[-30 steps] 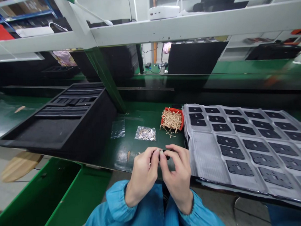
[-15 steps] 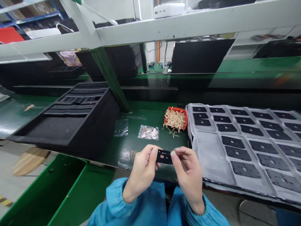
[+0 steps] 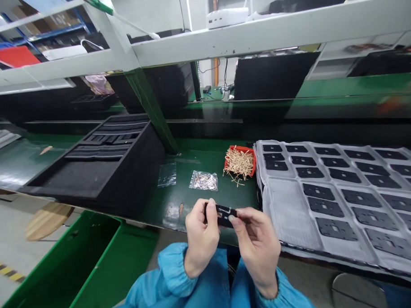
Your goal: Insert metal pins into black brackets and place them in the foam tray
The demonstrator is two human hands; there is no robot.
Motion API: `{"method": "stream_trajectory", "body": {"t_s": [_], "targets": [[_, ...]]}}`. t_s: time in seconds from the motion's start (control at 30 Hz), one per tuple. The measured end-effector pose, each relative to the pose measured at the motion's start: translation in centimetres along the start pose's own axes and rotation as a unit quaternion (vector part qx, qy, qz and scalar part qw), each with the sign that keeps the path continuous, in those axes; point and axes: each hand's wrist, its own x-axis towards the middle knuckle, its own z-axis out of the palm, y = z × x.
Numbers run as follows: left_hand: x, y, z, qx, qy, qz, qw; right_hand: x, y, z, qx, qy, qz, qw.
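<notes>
Between my two hands, over the front edge of the bench, is a small black flat plate (image 3: 223, 211) with cut-outs. My left hand (image 3: 202, 230) grips its left end, the thumb lying across the face. On the right end, my right hand (image 3: 257, 237) pinches it between thumb and fingers. Beyond the hands lies a clear zip bag of small metal parts (image 3: 203, 180). Past that, a red tray (image 3: 252, 165) is heaped with thin beige sticks (image 3: 238, 162), a few spilled in front of it.
At right, a translucent compartment tray (image 3: 290, 214) holds several black plates (image 3: 325, 208). A flat clear bag (image 3: 167, 174) lies left of the metal parts. A large black foam-lined box (image 3: 125, 183) stands at left, with a green bin (image 3: 104, 256) below. A green post (image 3: 153, 113) rises behind.
The black plate has been tilted and now shows a different angle. My left hand has shifted slightly right, its thumb now upright on the plate. The view has moved a little.
</notes>
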Motion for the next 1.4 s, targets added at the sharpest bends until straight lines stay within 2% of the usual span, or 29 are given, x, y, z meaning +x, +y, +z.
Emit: {"method": "stream_trajectory", "body": {"t_s": [0.07,0.2,0.27,0.43,0.6,0.8,0.87,0.97,1.1,1.23,1.4], "targets": [[0.1,0.2,-0.2,-0.013,-0.019,-0.013,1.000,0.1,-0.2,0.0,0.004,0.004,0.004,1.000],[0.4,1.2,-1.2,-0.059,-0.126,-0.058,0.989,0.6,-1.2,0.0,0.038,0.024,0.022,0.999],[0.4,1.7,-1.6,-0.064,-0.147,-0.070,0.985,0.6,-1.4,0.0,0.051,0.027,0.021,0.998],[0.2,1.8,-1.3,-0.031,-0.109,-0.062,0.992,-0.5,-0.6,-0.3,0.016,0.019,-0.008,1.000],[0.3,1.6,-0.5,0.016,-0.039,-0.003,0.999,-0.6,-0.5,-0.6,-0.047,0.006,-0.057,0.997],[-0.3,2.4,-1.3,-0.012,-0.071,-0.020,0.997,0.4,-2.3,-0.9,-0.083,-0.053,-0.171,0.980],[-0.5,2.7,-1.5,-0.005,-0.072,-0.014,0.997,0.3,-2.4,-0.9,-0.100,-0.034,-0.163,0.981],[-0.7,3.0,-1.7,0.015,-0.070,0.004,0.997,0.2,-2.2,-1.0,-0.099,-0.009,-0.090,0.991],[-0.7,2.7,-1.8,0.074,-0.069,0.049,0.994,0.8,-2.2,-1.1,-0.020,-0.075,0.013,0.997],[-0.5,2.4,-1.9,0.140,-0.049,0.101,0.984,1.0,-2.2,-1.2,-0.037,-0.074,-0.007,0.997],[-0.4,2.4,-1.9,0.160,-0.043,0.110,0.980,0.4,-2.0,-0.9,-0.073,-0.049,-0.063,0.994]]}}
